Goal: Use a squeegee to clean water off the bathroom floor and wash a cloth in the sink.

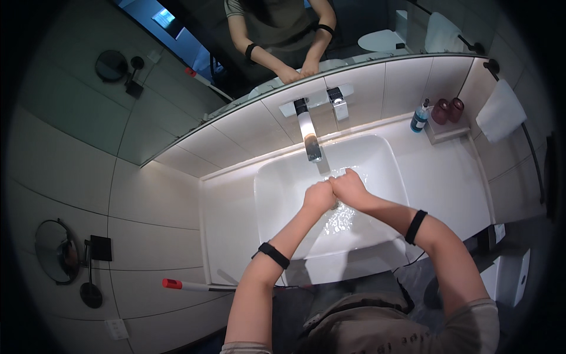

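Note:
My left hand (320, 197) and my right hand (350, 186) meet over a white washbasin (283, 177), knuckles against each other. Both sets of fingers are curled in, and no object shows in either hand; the palms are hidden. Rippling water (341, 221) glints in the basin below and around them. A chrome wall-mounted spout (309, 137) reaches out just beyond my hands, with its lever handle (338, 105) to the right. Whether water runs from the spout is hard to see.
On the counter (446, 190) at the right stand a pump bottle of blue liquid (419, 117) and two dark red tumblers (441, 111) on a small ledge. A white towel (502, 113) hangs on a rail. A red-ended white stick (185, 285) juts past the counter's left front. A round mirror (57, 251) is wall-mounted.

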Demonstrator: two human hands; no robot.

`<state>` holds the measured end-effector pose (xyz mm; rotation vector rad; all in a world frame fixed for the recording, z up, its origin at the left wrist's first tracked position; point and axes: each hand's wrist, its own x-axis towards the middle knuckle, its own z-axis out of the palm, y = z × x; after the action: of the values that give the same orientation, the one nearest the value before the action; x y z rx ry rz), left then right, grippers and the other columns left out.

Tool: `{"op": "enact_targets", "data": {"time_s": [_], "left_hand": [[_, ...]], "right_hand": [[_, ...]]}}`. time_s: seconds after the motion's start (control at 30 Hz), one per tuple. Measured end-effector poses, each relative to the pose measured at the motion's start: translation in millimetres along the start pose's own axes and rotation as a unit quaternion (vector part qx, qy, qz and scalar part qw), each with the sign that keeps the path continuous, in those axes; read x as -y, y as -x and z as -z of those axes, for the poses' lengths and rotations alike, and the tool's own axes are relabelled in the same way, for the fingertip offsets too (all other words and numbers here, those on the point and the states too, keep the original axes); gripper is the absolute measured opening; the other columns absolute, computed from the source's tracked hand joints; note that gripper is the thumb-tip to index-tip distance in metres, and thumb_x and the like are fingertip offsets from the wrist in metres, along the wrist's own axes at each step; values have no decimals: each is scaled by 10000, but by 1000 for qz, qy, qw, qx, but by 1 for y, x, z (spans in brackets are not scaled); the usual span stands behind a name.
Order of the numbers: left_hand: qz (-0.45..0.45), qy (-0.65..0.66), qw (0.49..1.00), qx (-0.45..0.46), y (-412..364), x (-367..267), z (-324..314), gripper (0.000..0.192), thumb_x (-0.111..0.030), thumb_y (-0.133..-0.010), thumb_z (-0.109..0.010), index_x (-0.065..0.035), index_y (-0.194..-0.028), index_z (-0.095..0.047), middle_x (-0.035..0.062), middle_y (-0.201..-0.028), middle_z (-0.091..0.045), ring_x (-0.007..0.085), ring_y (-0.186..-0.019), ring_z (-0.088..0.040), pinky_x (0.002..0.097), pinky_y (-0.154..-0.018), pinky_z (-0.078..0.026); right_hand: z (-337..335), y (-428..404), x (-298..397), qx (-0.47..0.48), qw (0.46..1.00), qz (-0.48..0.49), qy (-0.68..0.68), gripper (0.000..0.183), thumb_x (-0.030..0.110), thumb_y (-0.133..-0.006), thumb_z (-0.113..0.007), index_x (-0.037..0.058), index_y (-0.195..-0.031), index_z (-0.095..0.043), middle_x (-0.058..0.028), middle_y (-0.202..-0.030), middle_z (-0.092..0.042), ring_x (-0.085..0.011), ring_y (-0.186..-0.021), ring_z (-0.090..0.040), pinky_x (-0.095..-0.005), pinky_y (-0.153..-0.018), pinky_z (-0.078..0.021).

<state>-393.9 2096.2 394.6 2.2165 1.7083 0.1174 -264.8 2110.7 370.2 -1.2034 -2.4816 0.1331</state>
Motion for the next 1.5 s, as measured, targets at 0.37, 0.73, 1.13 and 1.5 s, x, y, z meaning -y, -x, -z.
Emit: {"op": "enact_targets", "data": {"time_s": [0.37,0.73,1.13,1.5], "left_hand": [[-40,-99,994,-7,-11,6,-5,149,-147,-764,-505,-25,-798,-583,153,-743,-630,314,-706,-620,414,-611,-489],[-120,-158,979,-39,-26,-13,-8,54,-73,-738,-525,-22,-743,-544,143,-671,-617,294,-628,-623,372,-539,-497],[1,-50,992,117,-26,-45,14,114,-117,-690,-550,-57,-758,-620,128,-760,-635,314,-733,-614,395,-643,-487],[-211,-185,960,-15,-22,-41,1,79,-129,-717,-535,-51,-704,-527,121,-579,-590,274,-534,-603,372,-487,-474]], "right_hand": [[26,-8,10,148,975,-150,-69,118,175,-737,-539,118,-755,-641,-83,-782,-651,-288,-757,-624,-390,-641,-477],[18,-1,-14,234,926,-262,-139,211,229,-717,-549,81,-820,-658,-107,-837,-652,-294,-796,-624,-391,-674,-492],[33,19,-45,4,1000,6,22,104,161,-686,-566,76,-746,-576,-127,-673,-611,-259,-656,-604,-362,-726,-420],[28,40,-33,253,882,-223,-329,328,279,-701,-554,10,-863,-651,-171,-794,-642,-336,-761,-609,-406,-695,-465]]}}
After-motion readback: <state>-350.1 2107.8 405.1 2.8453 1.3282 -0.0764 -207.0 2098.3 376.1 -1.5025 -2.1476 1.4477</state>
